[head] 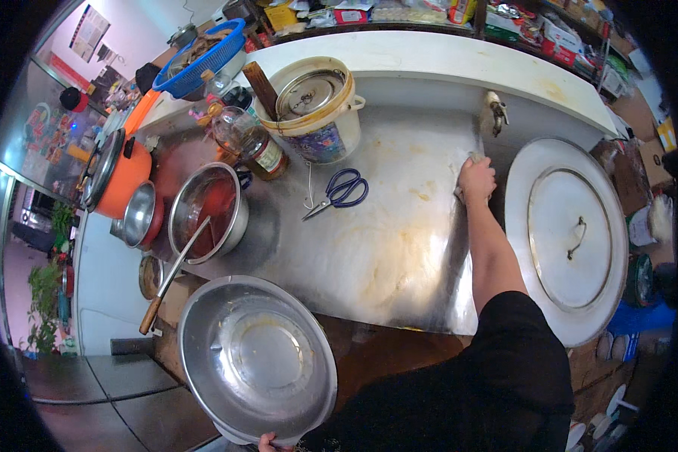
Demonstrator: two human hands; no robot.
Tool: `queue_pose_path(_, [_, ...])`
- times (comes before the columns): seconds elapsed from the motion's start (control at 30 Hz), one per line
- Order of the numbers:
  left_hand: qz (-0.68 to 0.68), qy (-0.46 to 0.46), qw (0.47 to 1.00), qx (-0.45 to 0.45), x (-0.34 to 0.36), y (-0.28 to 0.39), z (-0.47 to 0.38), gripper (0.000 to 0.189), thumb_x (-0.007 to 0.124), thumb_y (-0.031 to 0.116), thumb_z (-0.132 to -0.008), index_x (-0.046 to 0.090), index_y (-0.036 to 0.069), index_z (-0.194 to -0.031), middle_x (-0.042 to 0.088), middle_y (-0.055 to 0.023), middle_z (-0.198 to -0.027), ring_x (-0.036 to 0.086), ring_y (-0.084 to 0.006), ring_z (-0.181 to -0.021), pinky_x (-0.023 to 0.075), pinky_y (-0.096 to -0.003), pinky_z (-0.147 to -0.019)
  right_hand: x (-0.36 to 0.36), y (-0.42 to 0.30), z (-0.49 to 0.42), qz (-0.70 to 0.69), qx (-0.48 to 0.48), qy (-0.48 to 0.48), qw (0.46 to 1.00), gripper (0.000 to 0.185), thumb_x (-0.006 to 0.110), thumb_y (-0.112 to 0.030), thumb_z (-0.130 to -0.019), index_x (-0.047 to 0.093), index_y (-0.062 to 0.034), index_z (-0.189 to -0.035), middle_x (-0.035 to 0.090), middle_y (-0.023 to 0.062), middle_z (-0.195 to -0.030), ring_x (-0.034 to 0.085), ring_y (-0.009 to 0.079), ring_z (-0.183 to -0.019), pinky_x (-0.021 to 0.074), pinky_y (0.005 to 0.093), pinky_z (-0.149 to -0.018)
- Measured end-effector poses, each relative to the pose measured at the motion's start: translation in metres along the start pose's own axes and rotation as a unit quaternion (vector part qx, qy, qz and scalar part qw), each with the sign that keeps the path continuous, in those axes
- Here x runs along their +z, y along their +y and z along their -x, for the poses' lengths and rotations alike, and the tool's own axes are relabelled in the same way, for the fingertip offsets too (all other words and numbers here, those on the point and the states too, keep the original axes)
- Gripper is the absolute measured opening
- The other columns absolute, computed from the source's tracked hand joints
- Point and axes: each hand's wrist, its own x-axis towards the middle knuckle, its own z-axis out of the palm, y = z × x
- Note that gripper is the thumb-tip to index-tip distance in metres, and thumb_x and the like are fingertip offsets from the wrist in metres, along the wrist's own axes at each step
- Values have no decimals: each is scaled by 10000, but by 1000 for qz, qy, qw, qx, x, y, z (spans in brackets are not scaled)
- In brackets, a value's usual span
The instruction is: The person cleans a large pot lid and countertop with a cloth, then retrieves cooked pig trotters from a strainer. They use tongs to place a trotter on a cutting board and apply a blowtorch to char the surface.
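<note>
My right hand [477,182] is closed around a crumpled light cloth [459,194], pressed near the right edge of a stained stainless-steel worktop [373,243]. At the bottom, my left hand [272,443] grips the rim of a large metal basin [254,361], tilted so that its inside shows bits of residue. Scissors with dark blue handles [347,189] lie on the worktop beside a thin metal hook [309,189]. Left of them, a steel bowl [237,226] holds red contents and a ladle with a wooden handle [175,277].
A white bucket with a metal lid [322,133] and a plastic oil bottle [254,144] stand at the back. An orange pot [127,181] is at the left. A large round metal lid [570,237] stands right of my arm, below a tap [496,113].
</note>
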Motion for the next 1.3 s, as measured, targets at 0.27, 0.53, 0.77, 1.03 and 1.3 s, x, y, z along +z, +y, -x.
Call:
queue_pose_path(0.27, [35,-68,993,-94,-24,12,-59,312,541,437,-829,538,130,-888,383,21,-649,416,-103,-600,352,-291,-504,-16,60,90,38,1,71,997,400,495,-393,-870,473,-28,-1031,605,189,-883,636,327,-752,521,418,-652])
queue_pose_path(0.53, [-14,-133,991,16,-31,46,-75,289,533,308,-774,530,63,-927,467,-40,-779,504,-177,-700,429,-355,-597,-70,119,179,-24,8,-37,999,479,438,-395,-898,468,48,-1079,608,237,-914,626,370,-801,503,453,-722])
queue_pose_path(0.77, [37,-193,980,-19,2,71,-68,335,525,152,-702,503,-6,-996,577,-120,-975,603,-272,-842,533,-433,-753,-131,190,251,-65,46,-224,971,620,302,-460,-894,536,80,-1089,606,277,-1023,587,418,-952,449,477,-840])
queue_pose_path(1.03, [99,-176,979,-41,19,58,-90,414,522,115,-702,472,-28,-1087,559,-136,-1051,582,-282,-951,501,-405,-854,-160,222,222,-22,-87,-306,948,538,447,-446,-853,629,46,-974,609,258,-1029,599,371,-956,461,441,-834])
queue_pose_path(1.3, [95,-163,981,-31,52,58,-84,339,533,152,-713,497,-3,-1013,561,-104,-979,582,-232,-801,504,-363,-637,-164,57,52,-74,-319,-101,940,327,507,-281,-853,520,-55,-1089,570,218,-1096,545,390,-999,434,455,-827])
